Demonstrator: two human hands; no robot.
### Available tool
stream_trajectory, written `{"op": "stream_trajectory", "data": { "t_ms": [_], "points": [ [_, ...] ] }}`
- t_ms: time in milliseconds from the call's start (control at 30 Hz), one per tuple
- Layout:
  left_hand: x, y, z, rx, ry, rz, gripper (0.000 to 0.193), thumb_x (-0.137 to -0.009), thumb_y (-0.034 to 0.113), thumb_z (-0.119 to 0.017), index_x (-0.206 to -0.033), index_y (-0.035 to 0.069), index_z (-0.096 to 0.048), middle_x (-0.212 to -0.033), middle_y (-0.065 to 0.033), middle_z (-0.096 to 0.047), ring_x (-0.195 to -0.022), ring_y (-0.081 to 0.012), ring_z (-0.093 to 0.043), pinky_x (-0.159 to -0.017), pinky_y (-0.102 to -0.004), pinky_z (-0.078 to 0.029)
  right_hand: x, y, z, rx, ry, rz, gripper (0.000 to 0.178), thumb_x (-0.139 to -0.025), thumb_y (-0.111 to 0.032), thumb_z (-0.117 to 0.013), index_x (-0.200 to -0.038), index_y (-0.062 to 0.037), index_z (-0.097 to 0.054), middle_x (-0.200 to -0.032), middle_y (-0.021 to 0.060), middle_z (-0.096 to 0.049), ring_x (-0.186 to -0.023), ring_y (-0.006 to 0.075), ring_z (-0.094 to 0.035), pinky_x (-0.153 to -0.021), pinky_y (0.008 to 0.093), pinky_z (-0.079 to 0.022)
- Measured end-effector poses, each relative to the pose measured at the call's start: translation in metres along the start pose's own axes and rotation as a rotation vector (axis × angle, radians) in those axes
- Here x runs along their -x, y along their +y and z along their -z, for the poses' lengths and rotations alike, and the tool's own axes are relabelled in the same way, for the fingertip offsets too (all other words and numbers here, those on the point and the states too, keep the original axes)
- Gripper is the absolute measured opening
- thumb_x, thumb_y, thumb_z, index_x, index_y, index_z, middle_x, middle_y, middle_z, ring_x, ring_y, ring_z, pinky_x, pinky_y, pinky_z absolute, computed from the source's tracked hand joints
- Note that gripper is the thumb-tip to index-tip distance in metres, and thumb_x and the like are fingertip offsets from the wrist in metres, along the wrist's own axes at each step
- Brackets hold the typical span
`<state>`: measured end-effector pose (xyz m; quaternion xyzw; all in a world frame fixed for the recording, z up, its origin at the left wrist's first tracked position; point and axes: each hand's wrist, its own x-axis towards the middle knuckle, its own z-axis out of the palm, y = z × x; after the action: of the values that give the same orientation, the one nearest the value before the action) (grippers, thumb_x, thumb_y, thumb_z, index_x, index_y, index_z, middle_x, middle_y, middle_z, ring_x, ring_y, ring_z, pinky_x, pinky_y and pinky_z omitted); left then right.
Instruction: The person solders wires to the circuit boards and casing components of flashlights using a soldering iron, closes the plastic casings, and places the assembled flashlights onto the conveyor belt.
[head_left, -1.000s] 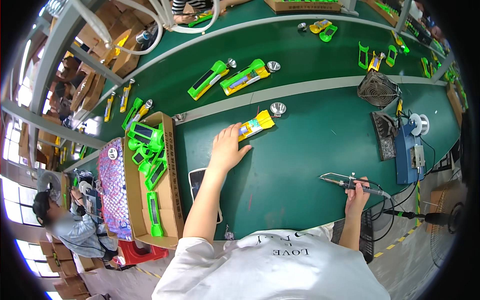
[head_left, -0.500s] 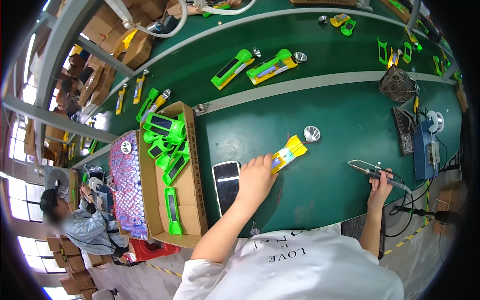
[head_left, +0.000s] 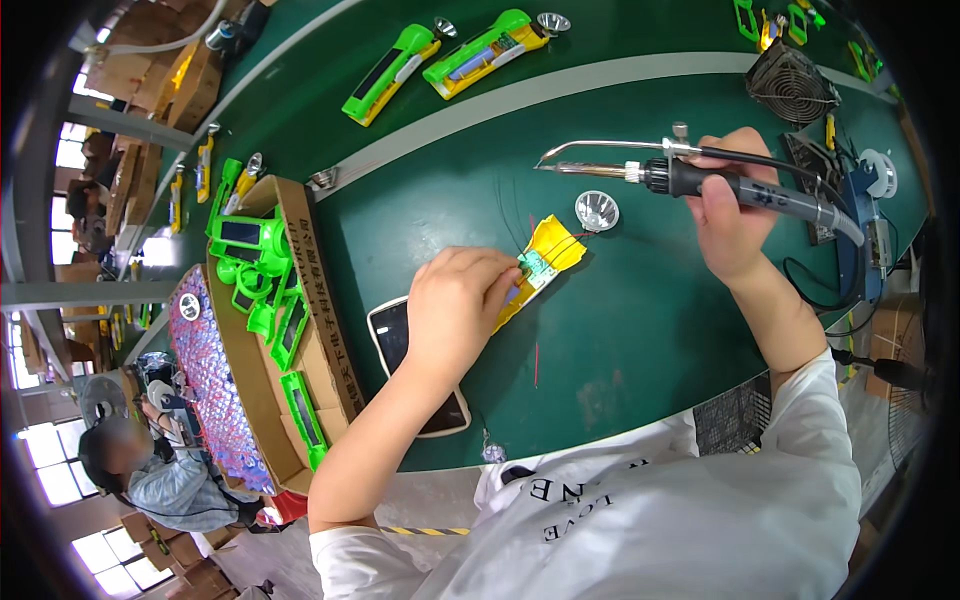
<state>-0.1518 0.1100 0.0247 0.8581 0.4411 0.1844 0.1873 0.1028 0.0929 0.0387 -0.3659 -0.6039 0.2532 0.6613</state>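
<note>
My right hand [head_left: 735, 205] grips a soldering iron [head_left: 690, 178] with a thin metal feed tube along its top. Its tip points left and hangs above the bench, apart from the work. My left hand [head_left: 455, 305] is closed, thumb and fingertips together at the edge of a yellow flashlight housing [head_left: 553, 245]. Whether a fine wire is pinched there I cannot make out. Inside the housing shows a green circuit board [head_left: 540, 264], and the fingers hide its lower part. Red and dark wires run from the housing toward a silver reflector cup [head_left: 597, 211] lying beside it.
A phone [head_left: 390, 325] lies partly under my left forearm. Left of it stands a cardboard box [head_left: 335, 340] of green flashlight shells, with many wired cells [head_left: 215, 370] beyond. A fan [head_left: 790, 85] and a blue soldering station [head_left: 860, 230] stand right. Another person [head_left: 175, 480] works at far left.
The soldering iron has risen and swung left toward the housing. My left hand has shifted its fingers to the board's edge, uncovering more of the board. The whole view has also shifted.
</note>
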Motion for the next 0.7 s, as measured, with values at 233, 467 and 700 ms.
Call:
{"op": "stream_trajectory", "data": {
  "t_ms": [233,467,700],
  "points": [
    [-0.004,0.004,-0.007,0.435,-0.036,0.322,0.008,-0.068,0.006,-0.066,-0.075,0.004,-0.064,-0.077,-0.0055,-0.062,-0.078,-0.0165,-0.055,-0.074,-0.0267,-0.041,0.027,0.019,-0.004,-0.038,0.164,-0.182,0.016,-0.08,-0.013,-0.05,-0.088,-0.0001,-0.046,-0.071,0.0045,-0.047,-0.047,0.0032,-0.039,-0.044,0.0172,-0.035],
    [-0.005,-0.002,-0.009,0.41,-0.104,0.242,0.03,-0.067,0.0,-0.067,-0.089,0.001,-0.047,-0.081,-0.0078,-0.062,-0.082,-0.0154,-0.06,-0.077,-0.0263,-0.042,0.051,0.03,0.001,-0.033,0.095,-0.293,0.029,-0.078,-0.025,-0.054,-0.09,0.0004,-0.044,-0.077,0.0061,-0.047,-0.049,0.0046,-0.039,-0.041,0.0167,-0.031],
    [-0.004,-0.007,-0.009,0.653,-0.157,0.562,0.01,-0.069,0.0,-0.065,-0.076,0.0,-0.058,-0.075,-0.0058,-0.062,-0.074,-0.0108,-0.057,-0.07,-0.0225,-0.043,0.053,0.031,0.011,-0.042,-0.006,-0.398,0.036,-0.079,-0.033,-0.054,-0.09,-0.0006,-0.043,-0.073,0.0052,-0.045,-0.051,0.0042,-0.039,-0.041,0.0162,-0.029]
  ]
}}
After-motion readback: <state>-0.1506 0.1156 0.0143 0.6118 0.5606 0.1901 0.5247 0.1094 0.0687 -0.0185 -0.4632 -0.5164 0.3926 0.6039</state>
